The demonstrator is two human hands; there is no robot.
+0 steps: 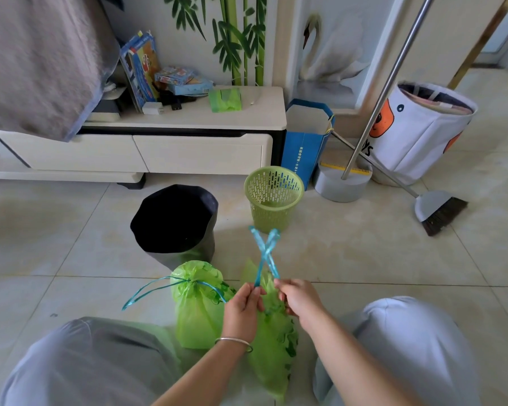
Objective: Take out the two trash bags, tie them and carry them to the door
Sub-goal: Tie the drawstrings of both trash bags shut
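Two green trash bags stand on the tiled floor between my knees. The left bag (198,306) is cinched at its neck, and its blue drawstring loop (147,290) trails to the left. The right bag (273,338) sits under my hands. My left hand (242,310) and my right hand (298,300) each pinch one of its blue drawstrings (265,253), which cross in an X above the bag. Beyond them stand a bin lined with a black bag (175,221) and a bare green mesh basket (273,197).
A low white cabinet (159,148) with boxes on top runs along the wall. A blue paper bag (305,142), a grey dustpan (342,183), a broom (440,212) and a white fabric hamper (420,130) stand to the right. A doorway opens at the far right.
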